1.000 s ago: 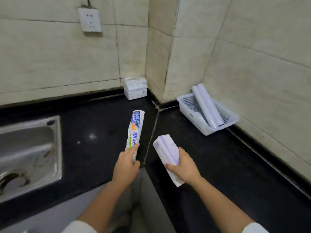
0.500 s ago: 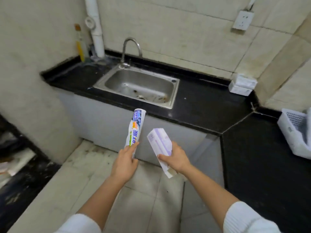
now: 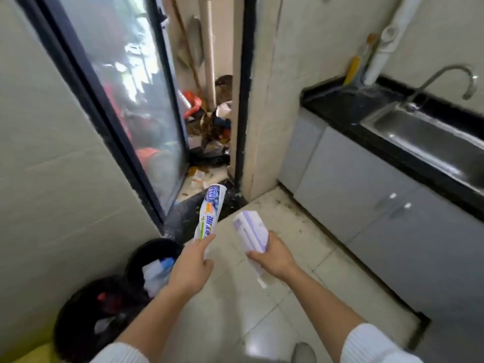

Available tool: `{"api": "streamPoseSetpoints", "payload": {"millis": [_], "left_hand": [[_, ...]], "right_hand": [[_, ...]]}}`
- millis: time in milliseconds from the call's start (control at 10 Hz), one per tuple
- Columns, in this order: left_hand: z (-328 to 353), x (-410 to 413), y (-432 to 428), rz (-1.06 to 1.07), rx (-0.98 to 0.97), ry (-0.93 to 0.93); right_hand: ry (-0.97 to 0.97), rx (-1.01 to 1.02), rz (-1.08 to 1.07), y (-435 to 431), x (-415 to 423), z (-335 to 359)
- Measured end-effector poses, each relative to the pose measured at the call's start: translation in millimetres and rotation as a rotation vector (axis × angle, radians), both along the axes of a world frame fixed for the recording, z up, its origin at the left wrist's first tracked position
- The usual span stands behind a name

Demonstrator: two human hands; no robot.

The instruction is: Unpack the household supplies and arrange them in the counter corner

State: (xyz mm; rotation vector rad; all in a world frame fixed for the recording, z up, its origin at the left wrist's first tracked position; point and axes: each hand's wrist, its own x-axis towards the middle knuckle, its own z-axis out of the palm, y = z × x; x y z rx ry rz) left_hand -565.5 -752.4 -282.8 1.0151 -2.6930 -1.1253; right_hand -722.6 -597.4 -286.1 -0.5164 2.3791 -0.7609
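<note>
My left hand (image 3: 189, 268) grips the wrapper (image 3: 210, 212), long axis pointing up and away, my right hand (image 3: 272, 255) holds the box (image 3: 252, 231); the bin (image 3: 154, 260) sits just below-left of my left hand.

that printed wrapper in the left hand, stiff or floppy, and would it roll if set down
The printed wrapper stands straight up from the left hand though gripped only at its lower end, so it probably holds some shape. Its top looks rounded like an open tube, so it might roll if laid down. It is probably light, since the fingers look relaxed.
</note>
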Motion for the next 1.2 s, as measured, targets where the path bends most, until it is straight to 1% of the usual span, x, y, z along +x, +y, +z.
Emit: {"api": "streamPoseSetpoints", "payload": {"millis": [100,200,300,400,500,600,700,800,900,1000,1100,1200], "left_hand": [[-9,65,-44,0.152,0.046,-0.037],[-24,116,-75,0.218,0.11,-0.053],[-47,149,-92,0.34,0.197,-0.076],[-84,162,-104,0.437,0.278,-0.059],[-142,161,-123,0.491,0.354,-0.049],[-217,152,-139,0.518,0.44,-0.098],[-290,140,-147,0.528,0.502,-0.191],[-349,125,-158,0.55,0.54,-0.241],[-382,110,-172,0.545,0.517,-0.227],[-381,100,-183,0.526,0.483,-0.197],[-349,101,-190,0.511,0.453,-0.162],[-293,105,-191,0.524,0.406,-0.18]], "right_hand": [[-0.036,0.028,0.132,-71,48,-15],[-0.088,0.073,0.26,-125,90,-33],[-0.184,0.117,0.339,-165,119,-57],[-0.252,0.144,0.384,-195,134,-92],[-0.244,0.188,0.402,-223,137,-149],[-0.256,0.224,0.355,-244,130,-223],[-0.286,0.235,0.292,-257,121,-298],[-0.345,0.246,0.242,-267,110,-361],[-0.352,0.229,0.258,-278,103,-402],[-0.372,0.182,0.258,-288,99,-410],[-0.373,0.176,0.229,-295,97,-380],[-0.37,0.158,0.227,-296,97,-327]]}}
